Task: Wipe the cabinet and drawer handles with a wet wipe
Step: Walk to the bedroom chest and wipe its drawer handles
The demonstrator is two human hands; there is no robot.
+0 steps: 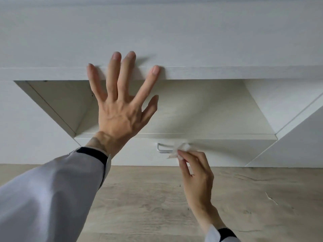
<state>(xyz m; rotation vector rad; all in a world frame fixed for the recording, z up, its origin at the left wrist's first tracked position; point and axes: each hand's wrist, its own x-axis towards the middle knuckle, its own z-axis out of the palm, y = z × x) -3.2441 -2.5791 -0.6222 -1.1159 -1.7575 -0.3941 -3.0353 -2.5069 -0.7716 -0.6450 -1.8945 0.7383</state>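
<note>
I look down the front of a white cabinet (174, 41). My left hand (120, 105) is spread flat, its fingertips resting on the front edge of the cabinet's top panel. Below an open niche sits a white drawer (227, 152) with a small metal handle (163, 148). My right hand (195, 173) pinches a crumpled white wet wipe (181, 149) and presses it against the right end of that handle. The handle's right end is hidden by the wipe.
The open niche (201, 109) between top panel and drawer holds nothing visible. White cabinet panels flank it left and right. A light wood-look floor (253, 206) runs below the drawer. Grey sleeves with black cuffs cover both my forearms.
</note>
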